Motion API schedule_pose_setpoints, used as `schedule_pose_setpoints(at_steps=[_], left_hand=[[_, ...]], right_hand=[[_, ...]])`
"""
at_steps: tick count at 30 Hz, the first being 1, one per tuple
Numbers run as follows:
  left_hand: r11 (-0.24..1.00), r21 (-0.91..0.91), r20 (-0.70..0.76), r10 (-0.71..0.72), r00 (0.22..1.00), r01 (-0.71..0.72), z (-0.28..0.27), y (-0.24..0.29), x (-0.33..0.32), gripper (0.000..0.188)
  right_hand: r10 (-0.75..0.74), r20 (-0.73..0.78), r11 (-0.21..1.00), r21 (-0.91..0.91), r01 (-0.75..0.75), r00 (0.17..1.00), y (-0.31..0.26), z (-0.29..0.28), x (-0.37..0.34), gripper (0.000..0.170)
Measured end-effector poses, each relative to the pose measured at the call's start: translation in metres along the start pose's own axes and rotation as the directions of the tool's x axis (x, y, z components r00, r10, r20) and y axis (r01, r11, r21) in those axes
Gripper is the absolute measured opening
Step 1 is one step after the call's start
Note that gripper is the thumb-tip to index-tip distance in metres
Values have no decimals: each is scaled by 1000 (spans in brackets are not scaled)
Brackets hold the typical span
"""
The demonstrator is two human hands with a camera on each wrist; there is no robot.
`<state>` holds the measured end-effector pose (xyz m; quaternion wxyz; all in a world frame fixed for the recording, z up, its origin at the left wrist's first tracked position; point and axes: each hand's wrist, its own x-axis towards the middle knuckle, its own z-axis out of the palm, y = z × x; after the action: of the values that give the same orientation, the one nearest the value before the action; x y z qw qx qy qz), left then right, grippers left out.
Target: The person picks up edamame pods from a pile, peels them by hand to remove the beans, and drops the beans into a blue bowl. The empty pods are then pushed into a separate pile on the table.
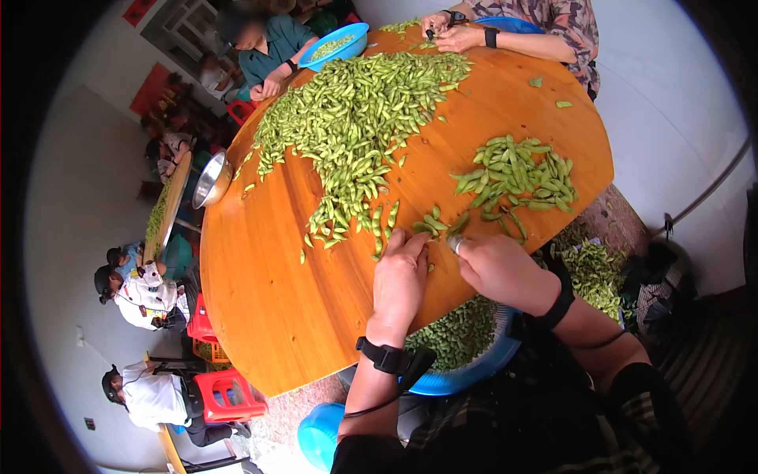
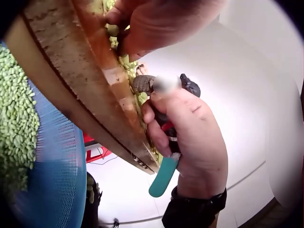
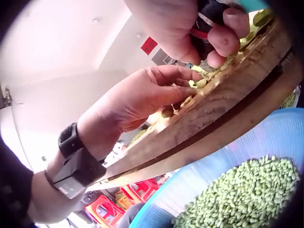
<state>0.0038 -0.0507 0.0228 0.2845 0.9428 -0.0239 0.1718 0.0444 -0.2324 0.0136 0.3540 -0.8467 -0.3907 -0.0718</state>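
My left hand rests at the table's near edge, its fingers reaching down to a few green pods; in the right wrist view the left hand has fairly straight fingers touching pods. Just right of it, my right hand has its fingers curled round a tool with a teal handle and black and red parts. A pale cap covers the thumb tip of the right hand. A dark pod lies at that thumb. What the tool's tip touches is hidden.
A large pod heap covers the far part of the wooden table; a smaller pile lies right. Below the near edge stands a blue basket of shelled beans. Two people sit across, near a blue bowl. A metal bowl stands left.
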Motion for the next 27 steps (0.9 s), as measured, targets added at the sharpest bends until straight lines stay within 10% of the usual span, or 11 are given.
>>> schedule_pose_setpoints(at_steps=[3,7,10,17,27], left_hand=[[999,2,-16,40,999,-40,2,-6,6,17],[995,-75,-74,61,995,-66,4,-1,-1,16],[894,-398,26,-215,976,207,-1,22,-12,11],[983,-146,-145,92,985,-113,6,22,-33,18],[991,-128,-57,42,997,-49,2,25,-55,14]], right_hand=[[29,-27,997,-64,-30,999,15,-5,9,13],[152,38,945,286,-156,988,0,-23,11,13],[268,310,605,683,-410,912,-7,-18,6,14],[352,433,429,713,-554,830,-23,-21,-2,17],[372,477,372,709,-599,796,-36,-15,-16,13]])
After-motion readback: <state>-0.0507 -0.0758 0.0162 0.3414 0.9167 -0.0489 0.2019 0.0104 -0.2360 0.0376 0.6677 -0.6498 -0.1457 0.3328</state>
